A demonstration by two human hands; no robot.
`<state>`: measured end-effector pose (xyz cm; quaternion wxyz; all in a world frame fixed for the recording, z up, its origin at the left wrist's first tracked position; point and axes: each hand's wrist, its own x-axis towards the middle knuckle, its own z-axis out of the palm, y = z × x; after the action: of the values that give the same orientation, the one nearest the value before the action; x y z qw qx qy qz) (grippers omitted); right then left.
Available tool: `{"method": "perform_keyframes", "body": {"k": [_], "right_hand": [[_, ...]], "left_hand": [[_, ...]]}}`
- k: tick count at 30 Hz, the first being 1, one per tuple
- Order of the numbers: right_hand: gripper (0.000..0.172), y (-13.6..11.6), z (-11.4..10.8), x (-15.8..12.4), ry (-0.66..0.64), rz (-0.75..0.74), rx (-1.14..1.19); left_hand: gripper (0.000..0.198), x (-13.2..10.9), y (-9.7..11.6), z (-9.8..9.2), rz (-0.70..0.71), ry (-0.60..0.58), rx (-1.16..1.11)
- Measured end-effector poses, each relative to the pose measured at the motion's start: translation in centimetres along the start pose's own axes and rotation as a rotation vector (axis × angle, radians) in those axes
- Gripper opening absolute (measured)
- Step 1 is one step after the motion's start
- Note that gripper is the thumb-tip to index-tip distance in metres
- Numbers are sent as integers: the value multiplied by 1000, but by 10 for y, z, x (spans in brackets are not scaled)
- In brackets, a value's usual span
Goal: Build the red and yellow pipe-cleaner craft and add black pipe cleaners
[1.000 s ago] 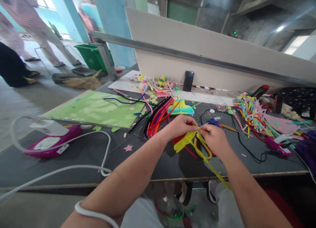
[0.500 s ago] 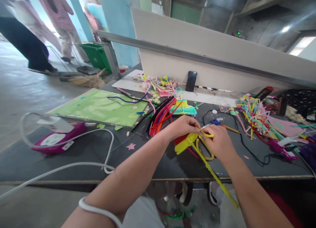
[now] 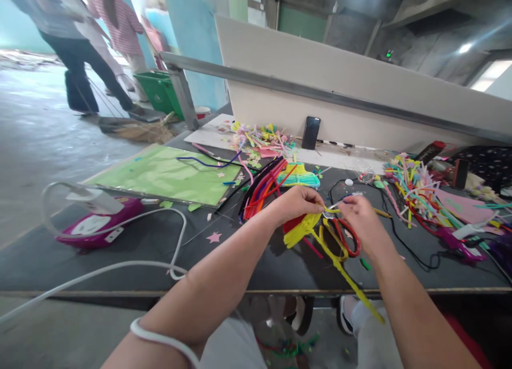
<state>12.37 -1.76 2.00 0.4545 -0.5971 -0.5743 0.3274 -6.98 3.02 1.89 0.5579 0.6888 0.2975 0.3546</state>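
My left hand [image 3: 302, 203] pinches a yellow, fuzzy pipe-cleaner piece [image 3: 298, 233], a flat wound shape with a long tail hanging past the table edge. Facing it, my right hand [image 3: 358, 217] has thumb and fingertips closed at a short yellow strand running from the piece; its exact grip is partly hidden. Scissors [image 3: 351, 240] with red and yellow handle loops lie just below my hands. A red piece shows in part behind the yellow one. Beyond my left hand are a bundle of coloured pipe cleaners [image 3: 262, 193] and a yellow and turquoise wound shape [image 3: 300, 176].
Left are a green sheet [image 3: 160, 171] and a magenta power strip [image 3: 96, 227], its white cable looping past my left arm. A phone [image 3: 311, 133] leans on the back panel. Pipe-cleaner heaps [image 3: 410, 185] lie right. People stand near a green bin [image 3: 158, 91].
My right hand has shifted slightly right and up, its fingers now drawn together, uncovering the scissors' red loop. My left hand stays on the yellow piece. People in the background have moved.
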Motion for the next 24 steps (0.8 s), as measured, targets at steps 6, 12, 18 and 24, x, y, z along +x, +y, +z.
{"method": "perform_keyframes", "body": {"k": [6, 12, 18, 24], "right_hand": [[11, -15, 0, -22, 131, -685, -766], [15, -11, 14, -19, 30, -544, -790], [31, -1, 5, -8, -458, 116, 196], [22, -8, -9, -11, -598, 93, 201]], "left_hand": [[21, -1, 4, 1, -4, -7, 73], [20, -1, 5, 2, -6, -11, 84], [19, -3, 8, 3, -19, -60, -18], [20, -5, 12, 2, -74, -99, -166]]}}
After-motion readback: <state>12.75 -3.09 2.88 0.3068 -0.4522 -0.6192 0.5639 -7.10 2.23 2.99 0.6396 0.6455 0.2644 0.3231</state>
